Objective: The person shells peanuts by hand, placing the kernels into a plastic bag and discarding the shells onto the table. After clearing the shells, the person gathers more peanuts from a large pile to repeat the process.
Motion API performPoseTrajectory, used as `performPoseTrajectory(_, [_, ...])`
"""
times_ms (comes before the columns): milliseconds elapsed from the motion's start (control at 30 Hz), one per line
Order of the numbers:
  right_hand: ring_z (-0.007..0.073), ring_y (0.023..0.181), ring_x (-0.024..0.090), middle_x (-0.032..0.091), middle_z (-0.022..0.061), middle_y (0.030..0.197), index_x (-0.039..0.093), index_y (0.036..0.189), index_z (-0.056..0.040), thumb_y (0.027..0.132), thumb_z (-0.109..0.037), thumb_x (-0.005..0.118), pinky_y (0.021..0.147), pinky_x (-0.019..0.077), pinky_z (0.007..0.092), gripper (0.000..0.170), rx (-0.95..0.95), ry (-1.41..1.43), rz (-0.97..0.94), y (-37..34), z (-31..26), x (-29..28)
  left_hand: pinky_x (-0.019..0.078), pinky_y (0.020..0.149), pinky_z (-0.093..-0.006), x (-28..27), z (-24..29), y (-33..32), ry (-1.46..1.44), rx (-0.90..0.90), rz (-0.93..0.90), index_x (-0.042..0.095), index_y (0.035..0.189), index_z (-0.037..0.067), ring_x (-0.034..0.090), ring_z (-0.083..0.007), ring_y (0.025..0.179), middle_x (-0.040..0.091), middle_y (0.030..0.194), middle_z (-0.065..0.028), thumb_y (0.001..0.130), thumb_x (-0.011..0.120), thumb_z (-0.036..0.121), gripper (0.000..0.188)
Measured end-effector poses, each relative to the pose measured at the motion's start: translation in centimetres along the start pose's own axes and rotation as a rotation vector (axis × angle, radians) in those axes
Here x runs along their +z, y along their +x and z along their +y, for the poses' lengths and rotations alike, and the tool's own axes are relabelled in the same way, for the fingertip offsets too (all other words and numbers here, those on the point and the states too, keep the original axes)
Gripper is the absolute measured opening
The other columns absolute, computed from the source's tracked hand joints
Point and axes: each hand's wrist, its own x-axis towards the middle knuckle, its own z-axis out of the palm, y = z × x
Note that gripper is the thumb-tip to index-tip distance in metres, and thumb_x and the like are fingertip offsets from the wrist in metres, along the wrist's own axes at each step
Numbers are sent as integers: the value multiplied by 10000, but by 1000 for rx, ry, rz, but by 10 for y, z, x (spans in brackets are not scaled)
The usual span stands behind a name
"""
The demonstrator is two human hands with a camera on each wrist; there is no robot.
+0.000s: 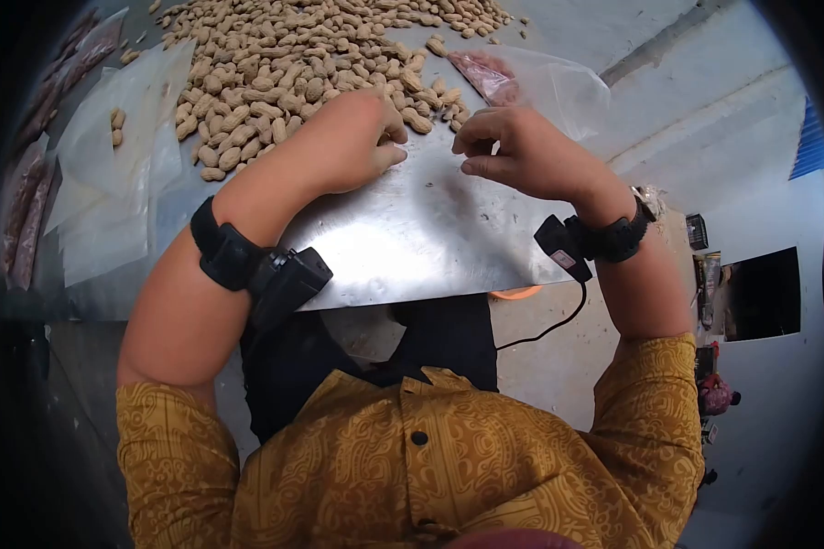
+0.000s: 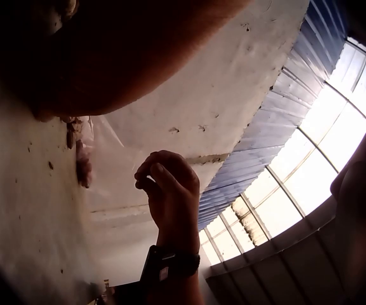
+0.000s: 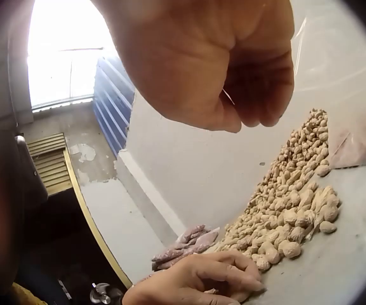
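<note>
Whole peanuts (image 1: pixel 275 78) lie heaped on a metal table (image 1: pixel 384 247); the right wrist view also shows the heap (image 3: pixel 284 222). My left hand (image 1: pixel 352 142) is at the heap's near edge, fingers loosely bent and thumb apart from them, with no held thing visible. Across a gap, my right hand (image 1: pixel 522 151) hovers over the table with bent fingers. In the left wrist view, the right hand's (image 2: pixel 173 190) thumb and fingertips are close together, nothing visible between them. The right wrist view shows its curled fingers (image 3: pixel 259 89) above the table.
Clear plastic bags (image 1: pixel 128 156) lie left of the heap, with a few peanuts on them. Filled reddish packets (image 1: pixel 27 210) are at the far left. Another bag with reddish contents (image 1: pixel 499 78) lies beyond my right hand. The table's front edge is near my legs.
</note>
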Motion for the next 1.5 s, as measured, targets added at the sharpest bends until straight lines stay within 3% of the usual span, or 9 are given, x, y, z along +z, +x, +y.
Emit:
performPoseTrajectory(100, [277, 743, 593, 618, 127, 813, 615, 893, 9, 719, -92, 660, 689, 471, 338, 206, -45, -68, -87, 12, -2, 24, 445, 647, -306, -2, -2, 5, -147, -5, 168, 646, 881, -6, 546, -204, 711, 543, 808, -96, 784, 645, 192, 221])
performPoseTrajectory(233, [347, 705, 581, 604, 172, 737, 592, 740, -8, 732, -162, 609, 652, 464, 413, 155, -78, -134, 13, 21, 0, 43, 383, 491, -213, -9, 0, 9, -566, -300, 99, 631, 855, 1, 474, -66, 519, 543, 685, -25, 896, 535, 304, 321])
performPoseTrajectory(433, [341, 662, 546, 561, 172, 694, 538, 710, 11, 725, -91, 575, 625, 442, 401, 109, -97, -209, -16, 14, 2, 46, 362, 491, -170, -3, -10, 11, -1069, -325, 154, 590, 884, -8, 443, -31, 506, 550, 662, 2, 916, 483, 393, 417])
performPoseTrajectory(667, [259, 547, 498, 528, 147, 619, 529, 686, 21, 664, -61, 572, 526, 404, 343, 95, 349, -138, -134, -62, 38, -4, 395, 528, -154, -5, -1, 10, -1334, -454, 223, 568, 1001, 5, 477, -22, 587, 567, 766, 12, 930, 451, 395, 413])
performPoseTrajectory(800, [206, 606, 535, 558, 136, 664, 573, 755, 33, 645, 28, 541, 570, 427, 310, 114, 738, -162, -115, -137, 80, -31, 437, 561, -169, 0, -6, 11, -1384, -471, 210, 566, 1025, 8, 507, -44, 647, 578, 808, -5, 943, 427, 374, 400])
performPoseTrajectory(900, [265, 722, 573, 598, 167, 778, 614, 792, 26, 643, 82, 471, 633, 457, 332, 213, 509, -483, 156, -182, 119, -34, 457, 587, -179, 5, -9, 14, -1427, -488, 203, 567, 1028, 4, 525, -66, 670, 586, 825, -21, 946, 423, 362, 394])
performPoseTrajectory(1100, [130, 834, 544, 544, 60, 943, 587, 957, 11, 781, 41, 522, 699, 481, 234, 191, 108, 299, 554, -76, 24, -28, 480, 613, -190, 6, -5, 14, -1437, -486, 210, 565, 1030, 5, 559, -90, 699, 596, 843, -36, 934, 460, 342, 366])
performPoseTrajectory(1300, [120, 728, 571, 548, 71, 981, 580, 1075, -43, 752, -57, 647, 648, 486, 242, 330, -130, 453, 514, 40, -22, 12, 492, 612, -192, 1, -2, 11, -1475, -341, 225, 570, 985, 28, 586, -103, 715, 599, 828, -39, 912, 493, 357, 346])
performPoseTrajectory(1500, [75, 651, 548, 567, 25, 858, 627, 930, -25, 762, -66, 653, 577, 449, 204, 175, -139, 730, 582, 62, 3, 37, 485, 609, -183, 1, -1, 9, -1451, -360, 219, 596, 936, 2, 609, -120, 720, 620, 814, -56, 879, 573, 283, 288])
